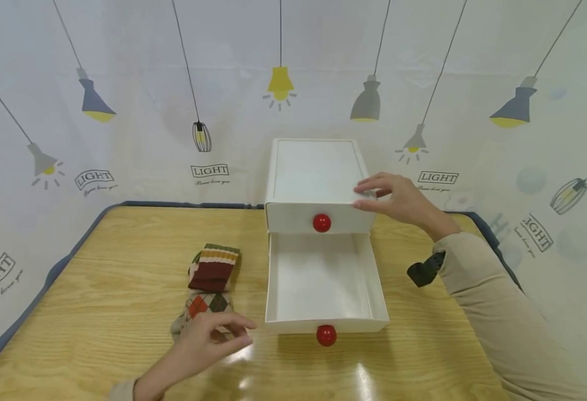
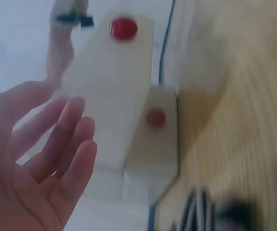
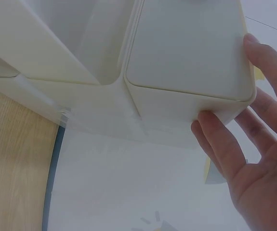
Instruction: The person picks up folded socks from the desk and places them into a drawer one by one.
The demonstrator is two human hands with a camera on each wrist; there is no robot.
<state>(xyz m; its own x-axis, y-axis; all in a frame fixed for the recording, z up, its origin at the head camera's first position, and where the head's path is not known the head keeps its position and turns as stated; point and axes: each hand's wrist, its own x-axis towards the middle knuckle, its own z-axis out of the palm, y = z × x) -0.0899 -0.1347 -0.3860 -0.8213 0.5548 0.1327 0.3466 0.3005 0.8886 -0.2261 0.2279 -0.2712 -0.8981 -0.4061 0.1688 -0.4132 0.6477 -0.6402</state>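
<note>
A white two-drawer cabinet point(image 1: 313, 172) stands at the back of the wooden table point(image 1: 98, 334). Its lower drawer point(image 1: 380, 312) with a red knob point(image 1: 326, 335) is pulled out and shows nothing inside. The upper drawer with its own red knob point(image 1: 321, 223) is closed. My right hand point(image 1: 368, 196) rests with straight fingers on the cabinet's top front right corner, also seen in the right wrist view as the hand point(image 3: 254, 154) against the cabinet point(image 3: 191, 48). My left hand point(image 1: 228, 331) hovers over folded patterned socks point(image 1: 212, 270), holding nothing. In the blurred left wrist view my left hand point(image 2: 46, 159) is spread open.
A curtain printed with lamps point(image 1: 123, 111) surrounds the table on three sides. A dark strap point(image 1: 425, 271) sits on my right wrist. Bare tabletop lies left of the socks and in front of the drawer.
</note>
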